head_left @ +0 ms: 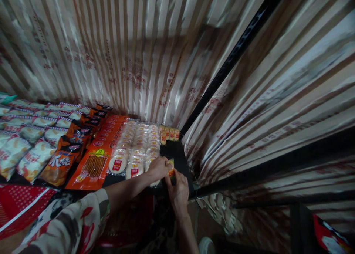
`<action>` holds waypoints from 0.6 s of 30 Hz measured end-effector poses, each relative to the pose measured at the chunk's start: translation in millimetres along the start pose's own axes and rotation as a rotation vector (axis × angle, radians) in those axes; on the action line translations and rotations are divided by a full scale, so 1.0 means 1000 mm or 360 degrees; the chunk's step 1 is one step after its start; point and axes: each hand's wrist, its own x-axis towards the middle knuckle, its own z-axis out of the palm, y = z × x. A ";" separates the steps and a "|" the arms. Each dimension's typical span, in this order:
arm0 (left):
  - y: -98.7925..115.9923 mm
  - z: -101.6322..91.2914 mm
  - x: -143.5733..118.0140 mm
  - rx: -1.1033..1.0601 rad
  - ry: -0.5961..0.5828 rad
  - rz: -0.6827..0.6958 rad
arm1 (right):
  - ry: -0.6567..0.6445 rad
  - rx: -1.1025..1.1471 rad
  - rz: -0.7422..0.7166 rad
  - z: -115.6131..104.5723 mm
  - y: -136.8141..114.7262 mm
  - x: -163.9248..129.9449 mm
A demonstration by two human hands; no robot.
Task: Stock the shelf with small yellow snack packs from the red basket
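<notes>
Between my two hands is a small yellow-and-red snack packet (pixel 171 170), partly covered by fingers. My left hand (pixel 160 168) has its fingers closed at the packet's upper left. From below, my right hand (pixel 178 189) pinches the same packet with thumb and fingers. Behind them, a cluster of similar small yellow packets (pixel 172 134) stands at the back right corner of the black shelf (pixel 177 154). Rows of round white rice crackers (pixel 134 168) in clear wrappers lie left of my hands, and my left hand covers part of the nearest row.
Further left lie flat orange snack bags (pixel 95 165), orange-and-black bags (pixel 59 163) and white snack bags (pixel 36 158). A striped curtain (pixel 133 54) hangs behind the shelf. A dark slanted post (pixel 222 73) rises at the back right corner. A red basket (pixel 22 202) is below left.
</notes>
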 end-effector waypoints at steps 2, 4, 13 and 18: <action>0.003 0.003 0.008 0.0019 -0.0004 0.0016 | -0.0038 0.0025 0.0105 0.006 0.004 0.005; 0.005 0.006 0.015 0.0045 0.0000 0.0048 | -0.0076 0.0070 0.0202 0.011 0.009 0.012; 0.017 0.007 0.040 0.0383 -0.0115 0.0260 | -0.0265 0.0111 0.0493 0.039 0.027 0.055; 0.017 0.008 0.054 0.0736 -0.0048 0.0356 | -0.0321 0.0084 0.0570 0.056 0.036 0.078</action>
